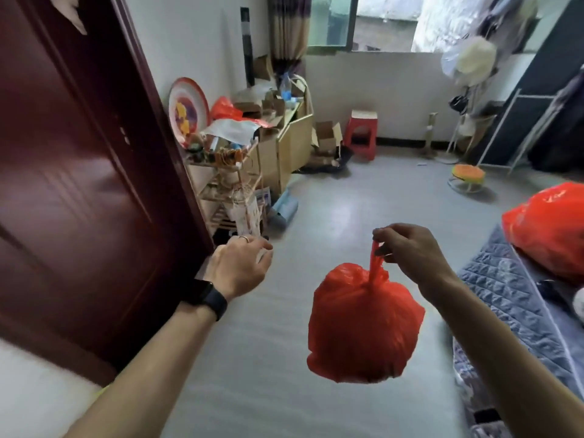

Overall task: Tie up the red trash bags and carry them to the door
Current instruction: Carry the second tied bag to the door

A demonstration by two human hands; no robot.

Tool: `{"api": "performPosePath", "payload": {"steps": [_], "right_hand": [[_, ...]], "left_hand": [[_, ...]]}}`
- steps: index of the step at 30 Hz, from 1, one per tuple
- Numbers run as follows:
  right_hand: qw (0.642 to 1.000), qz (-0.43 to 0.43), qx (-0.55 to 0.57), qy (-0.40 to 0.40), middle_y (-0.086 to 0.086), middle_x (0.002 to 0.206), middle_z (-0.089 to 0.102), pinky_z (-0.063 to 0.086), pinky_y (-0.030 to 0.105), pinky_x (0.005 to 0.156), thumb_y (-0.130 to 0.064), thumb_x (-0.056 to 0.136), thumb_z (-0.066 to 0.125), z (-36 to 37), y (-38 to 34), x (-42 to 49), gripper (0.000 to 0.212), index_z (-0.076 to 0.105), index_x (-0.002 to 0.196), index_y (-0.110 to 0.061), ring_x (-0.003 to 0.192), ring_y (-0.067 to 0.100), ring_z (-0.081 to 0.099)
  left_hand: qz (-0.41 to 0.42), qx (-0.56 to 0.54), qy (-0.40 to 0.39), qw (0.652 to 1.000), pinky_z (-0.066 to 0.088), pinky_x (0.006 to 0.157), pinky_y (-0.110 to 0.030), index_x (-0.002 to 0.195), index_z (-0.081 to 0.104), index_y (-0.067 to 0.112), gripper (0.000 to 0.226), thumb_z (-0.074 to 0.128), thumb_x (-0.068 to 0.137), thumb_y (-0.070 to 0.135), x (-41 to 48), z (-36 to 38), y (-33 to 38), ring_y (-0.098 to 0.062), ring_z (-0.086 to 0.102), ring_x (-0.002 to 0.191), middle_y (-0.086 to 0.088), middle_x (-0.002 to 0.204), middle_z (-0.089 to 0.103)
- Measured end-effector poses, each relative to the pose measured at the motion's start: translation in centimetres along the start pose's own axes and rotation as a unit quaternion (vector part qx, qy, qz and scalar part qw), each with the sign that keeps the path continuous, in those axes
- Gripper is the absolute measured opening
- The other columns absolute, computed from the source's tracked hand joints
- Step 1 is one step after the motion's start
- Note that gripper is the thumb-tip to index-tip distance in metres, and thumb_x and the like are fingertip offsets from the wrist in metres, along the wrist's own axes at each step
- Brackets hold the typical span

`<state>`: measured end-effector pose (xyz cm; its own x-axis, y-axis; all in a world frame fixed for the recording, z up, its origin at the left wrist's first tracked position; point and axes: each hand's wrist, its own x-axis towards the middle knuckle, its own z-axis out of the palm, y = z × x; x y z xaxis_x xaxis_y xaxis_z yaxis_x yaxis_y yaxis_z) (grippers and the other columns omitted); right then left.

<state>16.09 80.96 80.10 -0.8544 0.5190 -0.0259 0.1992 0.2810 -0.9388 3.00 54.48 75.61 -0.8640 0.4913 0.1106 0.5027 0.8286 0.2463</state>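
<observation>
A tied, full red trash bag (363, 324) hangs in the air over the grey floor, low in the middle of the view. My right hand (410, 251) pinches its knotted top and carries it. My left hand (241, 267), with a ring and a black wristband, reaches out beside the dark red door (72, 184) at the left, fingers loosely curled; I cannot make out anything in it. A second, larger red bag (550, 229) lies on the quilted blue bedding (505, 298) at the right edge. A third red bag (224, 109) sits among clutter on the shelf.
A bamboo shelf (227, 184) crowded with small items stands just past the door. Behind it are a wooden cabinet (294, 140), cardboard boxes (327, 137) and a red stool (361, 131). A small colourful seat (467, 177) sits on the floor at the right.
</observation>
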Motion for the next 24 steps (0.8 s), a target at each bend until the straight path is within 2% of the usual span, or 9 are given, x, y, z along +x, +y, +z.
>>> {"api": "performPosePath", "payload": {"steps": [3,6,9,12,19,22,24], "right_hand": [[0.999,0.025,0.005,0.027,0.005,0.080,0.073,0.049,0.027,0.065,-0.019,0.095,0.061,-0.6,1.0,7.1,0.018,0.074,0.083,-0.014,0.077,0.020,0.071],[0.997,0.046,0.016,0.068,0.005,0.080,0.074,0.049,0.027,0.066,-0.018,0.094,0.062,-0.4,1.7,14.4,0.017,0.074,0.083,-0.013,0.078,0.019,0.071],[0.991,0.068,0.027,0.116,0.000,0.075,0.075,0.049,0.029,0.066,-0.019,0.093,0.063,-0.3,1.7,20.6,0.018,0.075,0.080,-0.015,0.079,0.018,0.071],[0.985,0.079,0.035,0.149,0.000,0.080,0.076,0.049,0.029,0.069,-0.020,0.095,0.061,-1.1,1.3,25.5,0.022,0.076,0.080,-0.014,0.084,0.018,0.071],[0.971,0.060,0.042,0.229,0.003,0.089,0.074,0.051,0.030,0.073,-0.019,0.100,0.055,-6.1,0.9,38.9,0.026,0.075,0.083,-0.018,0.088,0.017,0.068],[0.971,0.069,0.035,0.228,0.010,0.091,0.074,0.051,0.032,0.075,-0.020,0.100,0.055,-9.1,2.9,46.2,0.027,0.075,0.082,-0.015,0.088,0.021,0.067],[0.972,0.072,0.033,0.221,0.007,0.087,0.074,0.051,0.031,0.074,-0.020,0.099,0.055,-11.4,4.1,50.7,0.027,0.075,0.081,-0.015,0.086,0.020,0.066]], "left_hand": [[0.048,-0.031,-0.008,0.998,0.046,0.097,-0.038,0.129,0.057,0.035,0.036,0.046,0.096,0.044,9.2,1.8,0.5,-0.020,0.054,0.120,0.004,0.133,0.058],[0.101,-0.048,-0.019,0.994,0.048,0.098,-0.040,0.139,0.048,0.036,0.043,0.046,0.097,0.044,19.4,3.3,1.0,-0.021,0.052,0.122,0.004,0.140,0.052],[0.152,-0.047,-0.038,0.987,0.050,0.097,-0.041,0.141,0.043,0.040,0.044,0.045,0.097,0.045,28.7,3.9,1.7,-0.019,0.053,0.122,0.005,0.143,0.048],[0.187,-0.045,-0.046,0.980,0.047,0.099,-0.040,0.142,0.041,0.040,0.045,0.044,0.098,0.046,36.2,4.2,3.1,-0.020,0.049,0.127,0.006,0.145,0.047],[0.299,-0.041,-0.059,0.952,0.049,0.097,-0.040,0.142,0.040,0.042,0.045,0.043,0.097,0.048,54.4,7.4,11.0,-0.018,0.051,0.124,0.006,0.143,0.049],[0.335,-0.042,-0.067,0.939,0.047,0.097,-0.038,0.140,0.043,0.041,0.044,0.045,0.097,0.046,61.7,10.6,15.4,-0.018,0.050,0.125,0.006,0.139,0.052],[0.341,-0.041,-0.071,0.936,0.047,0.097,-0.038,0.139,0.045,0.042,0.042,0.045,0.097,0.046,66.4,12.4,18.3,-0.017,0.049,0.126,0.007,0.137,0.054]]}}
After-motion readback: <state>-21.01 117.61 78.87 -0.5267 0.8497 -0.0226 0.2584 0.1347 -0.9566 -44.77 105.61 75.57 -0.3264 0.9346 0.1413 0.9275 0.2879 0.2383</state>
